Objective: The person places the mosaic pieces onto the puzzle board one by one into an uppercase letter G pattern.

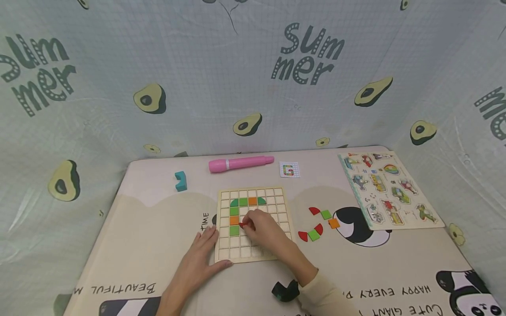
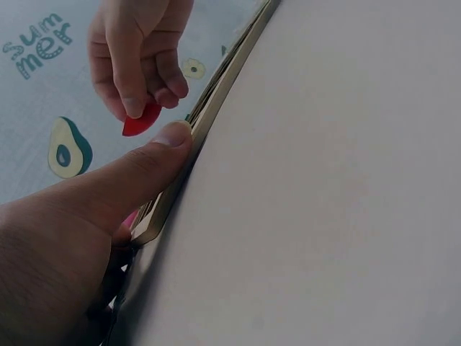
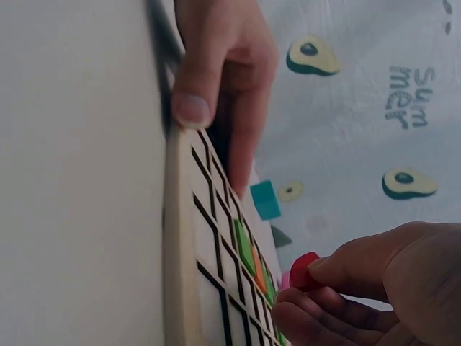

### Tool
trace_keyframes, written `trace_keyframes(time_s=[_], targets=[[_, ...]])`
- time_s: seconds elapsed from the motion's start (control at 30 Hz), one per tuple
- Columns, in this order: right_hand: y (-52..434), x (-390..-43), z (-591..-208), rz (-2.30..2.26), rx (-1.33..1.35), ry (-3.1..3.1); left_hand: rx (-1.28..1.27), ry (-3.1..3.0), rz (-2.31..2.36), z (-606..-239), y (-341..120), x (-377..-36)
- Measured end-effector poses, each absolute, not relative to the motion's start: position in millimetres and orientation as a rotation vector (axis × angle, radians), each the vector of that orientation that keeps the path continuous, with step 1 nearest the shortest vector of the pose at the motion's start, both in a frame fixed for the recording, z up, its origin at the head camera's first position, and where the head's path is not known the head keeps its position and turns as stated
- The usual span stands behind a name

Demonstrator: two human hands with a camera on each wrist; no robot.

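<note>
**Red piece held over the grid board, left hand steadying its corner**

From my remote seat I see my right hand (image 1: 265,230) over the middle of the wooden grid board (image 1: 276,206), its thumb and fingertips pinched narrowly on a small red piece (image 1: 242,224). In the right wrist view that piece (image 3: 305,270) sits just above the board's surface; I cannot tell whether it touches a cell. It hovers just beside the column of green and orange tiles (image 1: 234,219) along the board's left side, below the top row of green and orange ones.

My left hand (image 1: 197,263) lies flat on the table (image 1: 150,237) at the board's near left corner, fingers straight, the thumb pressed against the board's near edge. It holds nothing.

To the right of the board, loose red, green and orange pieces (image 1: 318,224) lie scattered on the table. Further right, by the right edge, lies a picture puzzle board (image 1: 389,191). Near the far edge I see a pink marker (image 1: 240,163), a small pattern card (image 1: 289,169) and a teal block (image 1: 180,181). A dark green block (image 1: 285,290) sits near the front edge, just beside my right sleeve.
</note>
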State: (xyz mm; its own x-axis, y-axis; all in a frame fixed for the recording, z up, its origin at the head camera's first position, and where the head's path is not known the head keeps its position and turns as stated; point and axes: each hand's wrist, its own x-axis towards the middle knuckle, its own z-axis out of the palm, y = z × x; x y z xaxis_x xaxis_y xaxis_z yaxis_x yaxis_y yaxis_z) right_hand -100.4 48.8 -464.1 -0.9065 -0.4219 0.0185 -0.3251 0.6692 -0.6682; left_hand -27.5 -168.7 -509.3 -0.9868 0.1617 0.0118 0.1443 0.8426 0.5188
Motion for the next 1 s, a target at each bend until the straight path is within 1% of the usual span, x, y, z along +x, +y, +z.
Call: trace_keyframes(time_s=[0.4,1.0], targets=[[32,-90,-473,-1.016,-0.721,2.697,0.245,2.975,0.830,-509,-169,-28],[28,-87,-483,-0.900,-0.748,2.743,0.268,2.999,0.847,-510,-171,-27]])
